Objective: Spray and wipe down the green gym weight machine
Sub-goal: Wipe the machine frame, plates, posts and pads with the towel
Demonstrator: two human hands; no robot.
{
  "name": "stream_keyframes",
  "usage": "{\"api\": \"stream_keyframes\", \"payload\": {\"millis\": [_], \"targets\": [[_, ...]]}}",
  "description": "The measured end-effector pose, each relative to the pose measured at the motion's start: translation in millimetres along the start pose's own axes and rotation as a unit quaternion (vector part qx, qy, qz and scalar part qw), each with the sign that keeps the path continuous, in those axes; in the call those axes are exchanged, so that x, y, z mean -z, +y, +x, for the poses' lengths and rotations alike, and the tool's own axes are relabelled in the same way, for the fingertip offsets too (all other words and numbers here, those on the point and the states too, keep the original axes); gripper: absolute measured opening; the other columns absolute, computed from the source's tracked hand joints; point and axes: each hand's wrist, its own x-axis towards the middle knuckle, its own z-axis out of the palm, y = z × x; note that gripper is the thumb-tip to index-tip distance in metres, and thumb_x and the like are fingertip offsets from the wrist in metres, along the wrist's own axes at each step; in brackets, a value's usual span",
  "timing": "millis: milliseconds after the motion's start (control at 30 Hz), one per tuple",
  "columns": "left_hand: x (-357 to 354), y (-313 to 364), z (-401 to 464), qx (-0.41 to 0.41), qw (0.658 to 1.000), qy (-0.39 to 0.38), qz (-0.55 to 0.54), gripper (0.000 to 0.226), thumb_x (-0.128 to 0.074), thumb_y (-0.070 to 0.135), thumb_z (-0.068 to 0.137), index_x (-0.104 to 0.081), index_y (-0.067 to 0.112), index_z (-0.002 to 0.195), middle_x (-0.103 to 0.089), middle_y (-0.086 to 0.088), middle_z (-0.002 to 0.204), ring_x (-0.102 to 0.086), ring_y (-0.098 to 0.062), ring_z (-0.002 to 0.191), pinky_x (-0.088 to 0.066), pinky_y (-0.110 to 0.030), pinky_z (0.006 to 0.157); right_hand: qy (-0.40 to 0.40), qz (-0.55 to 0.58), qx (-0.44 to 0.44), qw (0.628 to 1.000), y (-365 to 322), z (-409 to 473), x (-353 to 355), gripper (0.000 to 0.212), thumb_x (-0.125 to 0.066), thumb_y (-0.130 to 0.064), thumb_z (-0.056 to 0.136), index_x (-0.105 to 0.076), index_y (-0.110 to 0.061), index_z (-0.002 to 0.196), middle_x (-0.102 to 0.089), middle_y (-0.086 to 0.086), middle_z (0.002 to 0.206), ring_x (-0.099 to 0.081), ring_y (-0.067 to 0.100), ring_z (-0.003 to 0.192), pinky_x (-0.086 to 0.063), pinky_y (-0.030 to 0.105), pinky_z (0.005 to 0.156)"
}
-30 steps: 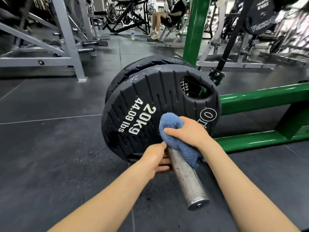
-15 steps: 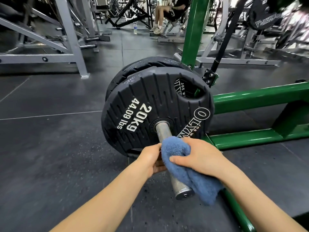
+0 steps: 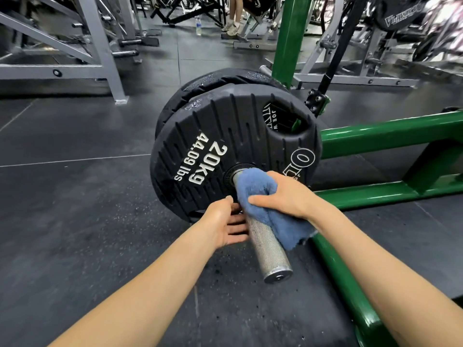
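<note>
A green machine frame [image 3: 390,134] runs along the right, with a knurled steel sleeve [image 3: 269,249] sticking out toward me. Two black 20 kg plates [image 3: 213,136] sit on that sleeve. My right hand [image 3: 288,194] grips a blue fluffy cloth [image 3: 260,194] wrapped over the sleeve close to the plate's hub. My left hand [image 3: 223,221] rests beside the sleeve's left side below the plate, fingers relaxed and extended toward the bar. The bare end of the sleeve shows below the cloth. No spray bottle is visible.
Dark rubber floor [image 3: 75,221] spreads to the left and front. Grey machine frames [image 3: 100,51] stand at the back left. A seated person's legs [image 3: 235,13] and a water bottle [image 3: 198,26] are at the far back. A green floor rail [image 3: 350,296] lies by my right forearm.
My right hand has slid the cloth back up the sleeve from near its end to the plate hub. The left hand's fingers have loosened and straightened beside the bar.
</note>
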Motion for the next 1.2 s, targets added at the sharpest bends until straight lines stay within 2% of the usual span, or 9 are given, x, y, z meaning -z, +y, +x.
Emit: {"api": "stream_keyframes", "payload": {"millis": [167, 300, 433, 500, 600, 733, 867, 1033, 1200], "targets": [[-0.9, -9.2, 5.0, 0.01, 1.0, 0.011, 0.014, 0.046, -0.03, 0.038, 0.104, -0.055, 0.003, 0.123, -0.065, -0.015, 0.093, -0.059, -0.027, 0.08, -0.048, -0.045, 0.082, -0.05, -0.058, 0.012, 0.997, -15.3, -71.0, 10.8, 0.05, -0.071, -0.06, 0.068, -0.053, -0.032, 0.105, -0.065, -0.013, 0.094, -0.06, 0.013, 0.088, -0.049, 0.036, 0.083], [-9.5, -12.9, 1.5, 0.023, 0.999, -0.007, 0.025, 0.045, -0.026, 0.038, 0.105, -0.056, 0.009, 0.089, -0.063, -0.01, 0.086, -0.059, -0.023, 0.076, -0.047, -0.034, 0.063, -0.105, -0.169, 0.018, 0.98, -30.3, -109.1, 17.6, 0.047, -0.066, -0.065, 0.071, -0.039, -0.031, 0.089, -0.057, -0.012, 0.085, -0.055, 0.016, 0.083, -0.042, 0.032, 0.072], [-11.8, -12.1, 7.5, 0.011, 1.0, 0.019, 0.015, 0.047, -0.028, 0.035, 0.105, -0.057, 0.009, 0.079, -0.062, -0.007, 0.064, -0.054, -0.02, 0.063, -0.046, -0.029, 0.06, -0.068, -0.136, -0.008, 0.988, -29.8, -88.1, 12.0, 0.049, -0.064, -0.067, 0.072, -0.05, -0.03, 0.1, -0.063, -0.012, 0.096, -0.059, 0.016, 0.091, -0.047, 0.032, 0.08], [-11.0, -12.1, 9.2, 0.005, 1.0, 0.023, 0.001, 0.046, -0.03, 0.036, 0.104, -0.059, 0.009, 0.079, -0.062, -0.009, 0.07, -0.056, -0.022, 0.068, -0.048, -0.032, 0.069, -0.038, -0.104, -0.018, 0.994, -22.6, -60.5, 7.0, 0.05, -0.063, -0.068, 0.07, -0.054, -0.03, 0.1, -0.064, -0.011, 0.097, -0.06, 0.016, 0.092, -0.048, 0.035, 0.083], [-9.5, -10.4, 7.4, 0.012, 1.0, 0.016, -0.011, 0.043, -0.032, 0.04, 0.103, -0.06, 0.008, 0.102, -0.062, -0.009, 0.093, -0.059, -0.022, 0.085, -0.047, -0.039, 0.081, -0.008, -0.051, -0.03, 0.998, -14.8, -13.7, 3.9, 0.051, -0.064, -0.067, 0.071, -0.057, -0.026, 0.099, -0.064, -0.009, 0.099, -0.06, 0.017, 0.094, -0.048, 0.038, 0.087], [-9.5, -10.8, 4.0, 0.011, 1.0, -0.004, -0.016, 0.039, -0.031, 0.04, 0.104, -0.053, 0.01, 0.114, -0.061, -0.007, 0.099, -0.058, -0.024, 0.097, -0.046, -0.041, 0.083, -0.002, 0.088, -0.035, 0.996, -0.6, 24.5, -0.9, 0.068, -0.065, -0.075, 0.053, -0.067, -0.026, 0.099, -0.07, -0.009, 0.094, -0.066, 0.013, 0.091, -0.051, 0.041, 0.091], [-16.4, -15.8, -4.0, -0.009, 1.0, -0.013, -0.015, 0.031, -0.037, 0.034, 0.102, -0.055, 0.011, 0.114, -0.064, -0.012, 0.106, -0.062, -0.031, 0.095, -0.051, -0.046, 0.089, -0.024, 0.203, -0.009, 0.979, 8.0, 3.9, -5.2, 0.032, -0.077, -0.041, 0.075, -0.071, -0.019, 0.098, -0.074, 0.0, 0.099, -0.068, 0.018, 0.097, -0.05, 0.045, 0.096], [-20.0, -18.0, -3.7, -0.044, 0.999, 0.015, 0.018, 0.023, -0.051, 0.029, 0.096, -0.063, 0.011, 0.102, -0.066, -0.009, 0.087, -0.066, -0.028, 0.08, -0.056, -0.038, 0.067, -0.126, 0.256, 0.022, 0.958, 18.6, -34.0, 4.2, 0.025, -0.074, -0.021, 0.084, -0.066, -0.02, 0.107, -0.072, -0.001, 0.106, -0.066, 0.01, 0.098, -0.051, 0.034, 0.095], [-30.3, -24.7, -0.5, -0.036, 0.999, 0.023, 0.003, 0.054, -0.074, 0.05, 0.078, -0.063, 0.009, 0.111, -0.07, -0.008, 0.101, -0.069, -0.025, 0.088, -0.057, -0.036, 0.063, -0.195, 0.315, 0.003, 0.929, 33.8, -50.5, 8.1, 0.045, -0.07, -0.027, 0.079, -0.06, -0.019, 0.122, -0.069, 0.002, 0.116, -0.065, 0.018, 0.108, -0.053, 0.029, 0.09]]}}
